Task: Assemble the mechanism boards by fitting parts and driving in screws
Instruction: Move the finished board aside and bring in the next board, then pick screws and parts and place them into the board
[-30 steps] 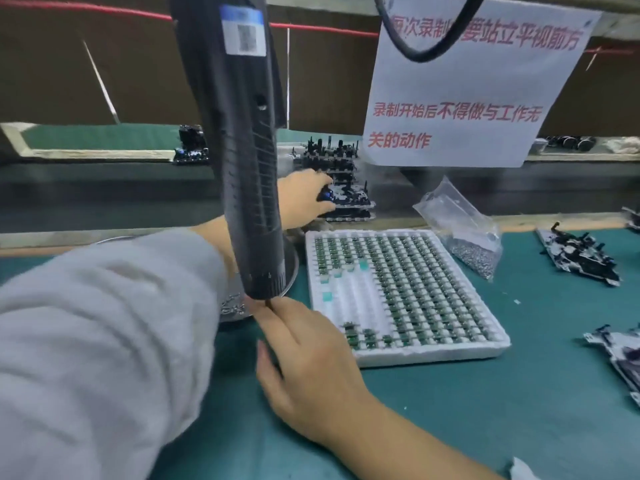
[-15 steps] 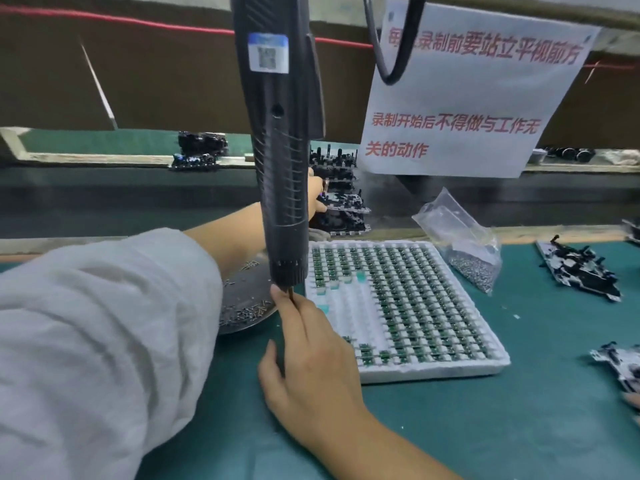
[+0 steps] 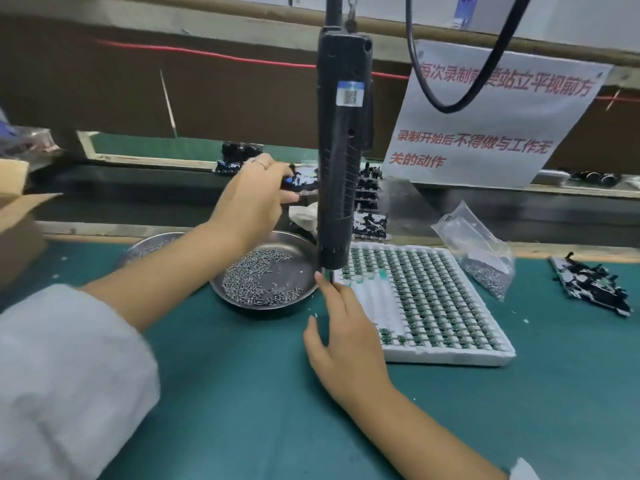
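Fingers [image 3: 277, 195] of the left hand [image 3: 252, 199] are curled around a dark mechanism board [image 3: 299, 183], which is held clear of the stack of boards [image 3: 369, 202] at the back of the bench, partly hidden behind the hanging electric screwdriver [image 3: 341, 168]. The right hand [image 3: 346, 337] is raised at the tool's lower end, its extended fingertips [image 3: 320, 277] pressed together against the bit just under the black barrel; whether a screw is pinched there cannot be told.

The step in hand is judged to be the fetching of a fresh board. It would be done well if the board were carried level and brought down onto the bare green mat [image 3: 242, 393] in front of the person, with the grip kept on its edges so that fitted parts are not knocked. The driver should be steadied, not dragged, since it swings from above.

Room is tight at the back: the steel dish of screws [image 3: 266, 275] lies directly under the left forearm, and the white tray of small parts [image 3: 426, 299] sits just beside the bit. A bag of screws [image 3: 485, 258] and more boards [image 3: 588, 282] lie to the right. Open mat is found nearest the person.
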